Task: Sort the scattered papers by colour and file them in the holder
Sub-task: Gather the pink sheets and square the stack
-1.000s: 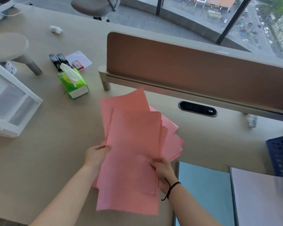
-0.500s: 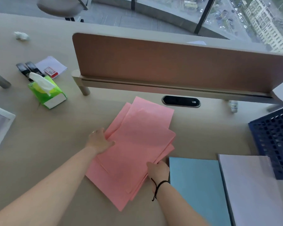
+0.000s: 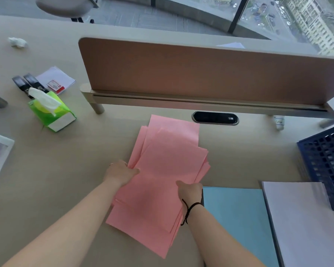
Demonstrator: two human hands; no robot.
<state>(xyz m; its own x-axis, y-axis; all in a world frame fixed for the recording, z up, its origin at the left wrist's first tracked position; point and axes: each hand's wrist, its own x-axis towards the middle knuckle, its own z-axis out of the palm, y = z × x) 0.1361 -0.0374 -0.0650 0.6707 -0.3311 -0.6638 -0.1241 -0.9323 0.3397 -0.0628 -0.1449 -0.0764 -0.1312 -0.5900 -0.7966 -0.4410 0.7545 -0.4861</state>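
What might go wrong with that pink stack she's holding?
The pink sheets are fanned out unevenly, with corners poking past each other, so some may slip loose or crease as the left hand and right hand squeeze them together. The stack's right edge also lies right beside the blue pile, so a sliding pink sheet might end up on the wrong colour.

The beige desk (image 3: 46,180) carries pink sheets (image 3: 162,180), a blue stack (image 3: 237,218) beside them, a white stack (image 3: 301,224), a navy holder (image 3: 326,164), a tissue pack (image 3: 52,112), a divider (image 3: 201,74) and a crumpled tissue (image 3: 17,42).
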